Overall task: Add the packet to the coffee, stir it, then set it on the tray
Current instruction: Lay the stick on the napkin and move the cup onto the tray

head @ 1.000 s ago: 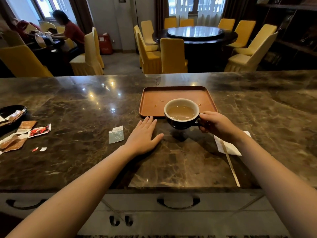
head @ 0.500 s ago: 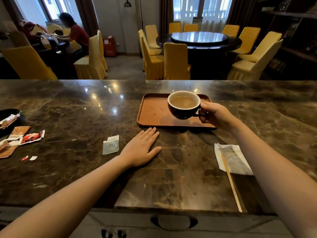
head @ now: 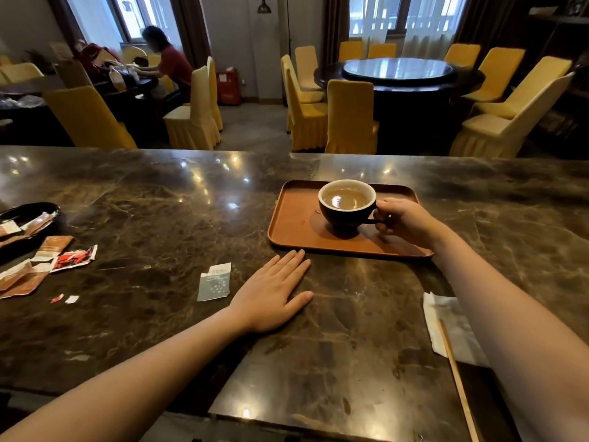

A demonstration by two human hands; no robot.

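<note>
A dark coffee cup (head: 345, 215) with a white rim, filled with light brown coffee, stands on the brown tray (head: 293, 224) near its middle. My right hand (head: 404, 220) grips the cup's handle from the right. My left hand (head: 271, 291) lies flat and open on the marble counter, just in front of the tray's near left corner. A torn grey-green packet (head: 214, 282) lies on the counter to the left of my left hand.
A white napkin (head: 446, 327) with a wooden stir stick (head: 455, 378) across it lies at the right, under my right forearm. Several packets (head: 47, 260) and a dark dish (head: 25, 218) sit at the far left. Beyond the counter stand yellow chairs; a person sits far left.
My right hand has carried the cup forward from above the counter over the tray and lowered it onto the tray. My left hand has stayed flat on the counter.
</note>
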